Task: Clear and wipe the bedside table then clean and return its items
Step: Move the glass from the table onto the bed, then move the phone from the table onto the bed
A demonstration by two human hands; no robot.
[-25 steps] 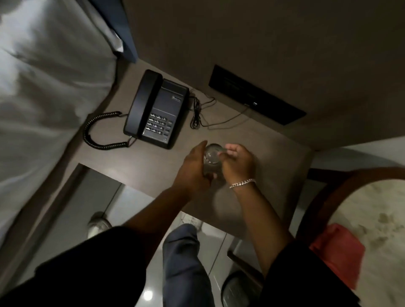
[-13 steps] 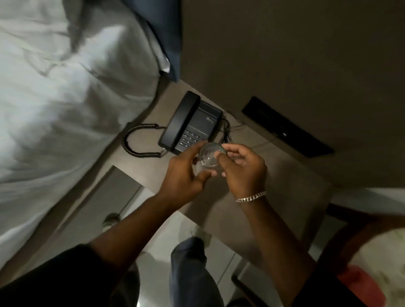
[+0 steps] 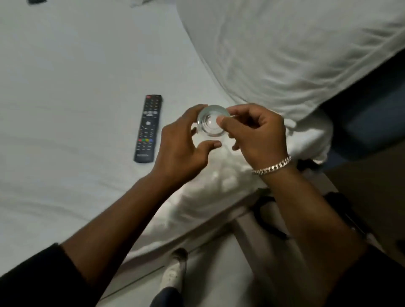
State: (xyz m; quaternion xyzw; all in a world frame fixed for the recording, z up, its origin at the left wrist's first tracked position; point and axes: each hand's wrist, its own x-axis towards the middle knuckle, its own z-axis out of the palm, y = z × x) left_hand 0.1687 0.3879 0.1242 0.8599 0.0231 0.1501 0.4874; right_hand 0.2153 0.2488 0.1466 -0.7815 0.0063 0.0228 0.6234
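Note:
A clear drinking glass (image 3: 212,123) is held over the white bed (image 3: 76,72), seen from above through its rim. My left hand (image 3: 182,149) curls around its left side and my right hand (image 3: 256,133), with a silver bracelet at the wrist, pinches its right rim with the thumb on the edge. A black remote control (image 3: 148,128) lies flat on the sheet just left of my left hand. The bedside table (image 3: 372,175) shows only as a brown strip at the right edge, with part of the black telephone (image 3: 344,210) behind my right forearm.
A large white pillow (image 3: 295,50) fills the upper right, with a dark blue headboard (image 3: 368,114) beside it. Pale floor and my white shoe (image 3: 175,269) show at the bottom between bed and table. A small dark object (image 3: 36,1) lies at the top left edge.
Both hands lifted the glass off the bedside table and carried it left over the bed. The view swung left, so the telephone and table slid to the right edge and the remote appeared.

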